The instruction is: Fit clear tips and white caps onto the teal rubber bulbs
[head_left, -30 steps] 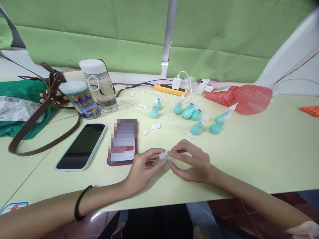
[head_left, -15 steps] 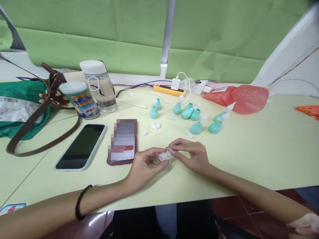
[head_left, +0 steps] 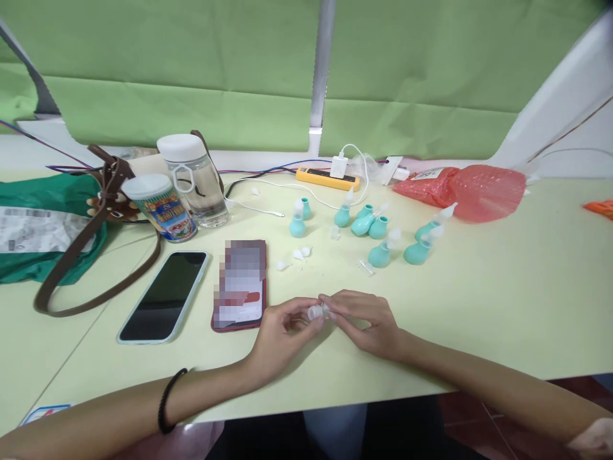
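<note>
While the left hand, fingers narrowed, holds one small clear plastic piece, the right hand pinches at its other end; whether that hand grips a second part, I cannot tell. Piece located: between both hands, above the surface, near its front edge. Step in hand, by my judgement: fingertip working of that end; the next move calls for a steady left hold and a fine right pinch.

Beyond the hands:
- Teal bulbs: nine, five upright with pale tips.
- Loose clear pieces: two.
- White bits: three grouped, one apart by the cable.
- Phones: two.
- Bottle: one.
- Cup: one.
- Power strip: one.
- Red bag: one.
</note>
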### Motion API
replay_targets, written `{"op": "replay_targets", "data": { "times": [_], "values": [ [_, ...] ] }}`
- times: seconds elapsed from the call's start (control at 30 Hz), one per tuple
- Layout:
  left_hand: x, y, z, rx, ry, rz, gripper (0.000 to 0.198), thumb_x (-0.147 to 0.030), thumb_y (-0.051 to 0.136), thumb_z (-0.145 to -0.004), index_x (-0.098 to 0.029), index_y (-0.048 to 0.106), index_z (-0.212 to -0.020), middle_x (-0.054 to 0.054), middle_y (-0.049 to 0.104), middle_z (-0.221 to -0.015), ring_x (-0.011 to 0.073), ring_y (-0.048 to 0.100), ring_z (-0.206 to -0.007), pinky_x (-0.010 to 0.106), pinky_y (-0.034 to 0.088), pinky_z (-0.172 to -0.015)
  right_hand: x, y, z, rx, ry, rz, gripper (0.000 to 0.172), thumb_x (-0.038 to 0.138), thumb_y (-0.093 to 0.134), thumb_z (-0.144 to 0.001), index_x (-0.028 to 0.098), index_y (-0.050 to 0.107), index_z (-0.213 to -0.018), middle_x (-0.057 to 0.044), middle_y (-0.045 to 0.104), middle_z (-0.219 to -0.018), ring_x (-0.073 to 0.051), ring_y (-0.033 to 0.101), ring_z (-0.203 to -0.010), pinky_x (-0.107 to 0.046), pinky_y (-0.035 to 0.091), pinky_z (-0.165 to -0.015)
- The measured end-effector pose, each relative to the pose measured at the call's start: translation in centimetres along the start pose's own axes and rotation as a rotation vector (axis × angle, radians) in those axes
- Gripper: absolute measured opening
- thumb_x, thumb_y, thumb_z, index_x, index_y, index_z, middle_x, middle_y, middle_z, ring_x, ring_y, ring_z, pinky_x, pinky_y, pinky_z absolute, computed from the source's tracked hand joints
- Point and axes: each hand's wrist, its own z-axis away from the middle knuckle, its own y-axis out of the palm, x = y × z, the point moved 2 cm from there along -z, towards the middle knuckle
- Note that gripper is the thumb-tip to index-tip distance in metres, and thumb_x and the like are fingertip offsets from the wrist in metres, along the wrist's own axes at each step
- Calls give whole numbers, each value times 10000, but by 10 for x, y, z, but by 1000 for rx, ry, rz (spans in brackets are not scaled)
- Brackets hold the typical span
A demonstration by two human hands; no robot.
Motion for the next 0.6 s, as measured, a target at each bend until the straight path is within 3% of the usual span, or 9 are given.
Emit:
{"op": "replay_targets", "data": {
  "times": [0.1,0.2,0.4,0.53,0.6],
  "values": [
    [-1,0,0,5,-44,39,246,-270,608,-697,-142,613,-907,59,660,-833,147,603,-677,248,486,-618,-4,0,-2,8,-25,-42,486,34,558,-694,251,514,-1126,-29,665,-846,-146,615,-744,-313,530,-661],
    [-2,0,-1,17,-77,100,242,-265,597,-710,-151,600,-923,51,661,-841,141,603,-681,254,492,-651,-10,1,-2,-3,54,-146,408,53,572,-689,245,578,-1048,-32,672,-804,-145,618,-709,-299,530,-632],
    [1,2,-1,5,-40,61,234,-240,597,-716,-172,592,-939,48,652,-893,153,606,-754,256,494,-690,-11,0,2,11,502,-479,238,136,595,-695,229,655,-905,-54,650,-926,-174,607,-854,-297,511,-735],
    [2,3,3,5,58,0,247,-214,594,-719,-185,591,-965,57,637,-943,175,599,-812,275,497,-702,-9,-1,1,20,712,-700,100,185,619,-681,202,686,-752,-38,649,-857,-159,605,-811,-280,503,-719],
    [2,3,3,11,96,-5,255,-206,584,-727,-181,582,-981,63,637,-935,181,599,-814,273,502,-677,-10,-1,1,14,796,-777,112,195,647,-653,195,678,-760,-28,641,-831,-151,606,-762,-278,510,-675]
  ]
}}
